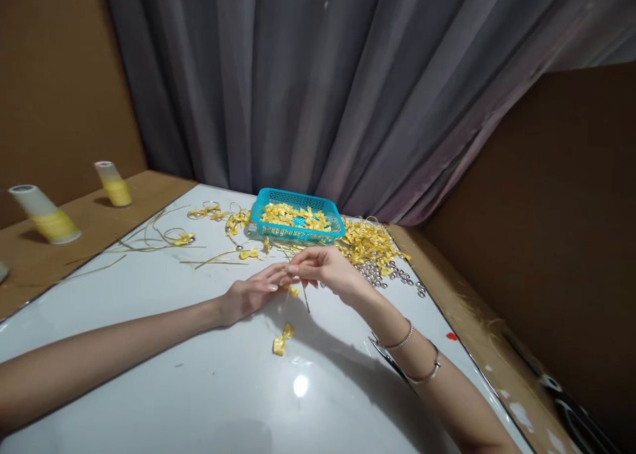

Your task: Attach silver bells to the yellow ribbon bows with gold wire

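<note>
My left hand (251, 295) reaches in from the left, its fingers drawn together and meeting the fingertips of my right hand (330, 272). The right thumb and forefinger are pinched together. A thin gold cord (306, 299) hangs down below the right fingers. Just under both hands is a small yellow ribbon bow (294, 291); whether it hangs from the cord or lies on the table I cannot tell. Closer to me, a second yellow bow (283, 340) lies on the white table (223, 388). What the left fingertips hold is hidden.
Behind the hands stands a turquoise basket (257, 209) of yellow bows. To its right lie a heap of bows (370, 245) and silver beads (370, 273). Cords (149, 242) lie at left, beyond them two yellow thread spools (50, 219). A dark tool (385, 354) lies beneath my right forearm.
</note>
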Motion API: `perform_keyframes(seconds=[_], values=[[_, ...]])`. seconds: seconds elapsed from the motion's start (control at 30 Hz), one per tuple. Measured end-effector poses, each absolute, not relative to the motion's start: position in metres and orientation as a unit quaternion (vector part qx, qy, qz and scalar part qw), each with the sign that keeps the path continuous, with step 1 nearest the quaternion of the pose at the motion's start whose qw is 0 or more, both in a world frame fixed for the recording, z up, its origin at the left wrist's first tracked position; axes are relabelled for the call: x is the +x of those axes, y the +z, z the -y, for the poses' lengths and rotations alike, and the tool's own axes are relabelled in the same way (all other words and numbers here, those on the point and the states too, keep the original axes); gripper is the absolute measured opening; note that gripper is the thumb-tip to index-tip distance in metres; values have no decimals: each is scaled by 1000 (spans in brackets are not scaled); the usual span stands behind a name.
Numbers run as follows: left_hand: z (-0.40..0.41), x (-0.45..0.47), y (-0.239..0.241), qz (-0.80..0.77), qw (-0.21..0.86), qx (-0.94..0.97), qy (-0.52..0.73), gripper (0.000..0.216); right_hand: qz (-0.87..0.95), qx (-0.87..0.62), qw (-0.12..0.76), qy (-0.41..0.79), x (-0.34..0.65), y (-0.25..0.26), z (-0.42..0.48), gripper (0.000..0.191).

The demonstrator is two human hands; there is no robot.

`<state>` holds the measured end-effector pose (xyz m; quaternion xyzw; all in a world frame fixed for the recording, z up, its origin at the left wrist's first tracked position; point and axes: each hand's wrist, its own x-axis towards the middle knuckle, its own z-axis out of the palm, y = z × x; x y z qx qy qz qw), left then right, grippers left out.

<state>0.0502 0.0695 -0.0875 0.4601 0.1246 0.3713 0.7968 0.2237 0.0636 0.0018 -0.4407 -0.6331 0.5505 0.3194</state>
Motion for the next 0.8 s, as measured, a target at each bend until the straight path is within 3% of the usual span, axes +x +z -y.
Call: perform_keyframes(seconds=[0.23, 0.4, 0.8], values=[[-63, 51, -89, -148, 813, 512, 233, 25, 527, -453, 317, 645, 225, -30, -61, 22], [-66, 49, -90, -156, 818, 523, 180, 25, 468, -455, 348, 673, 233, -34, -61, 29], [-68, 43, -86, -143, 843, 512, 83, 24, 557, -504, 334, 570, 257, -31, -39, 22]])
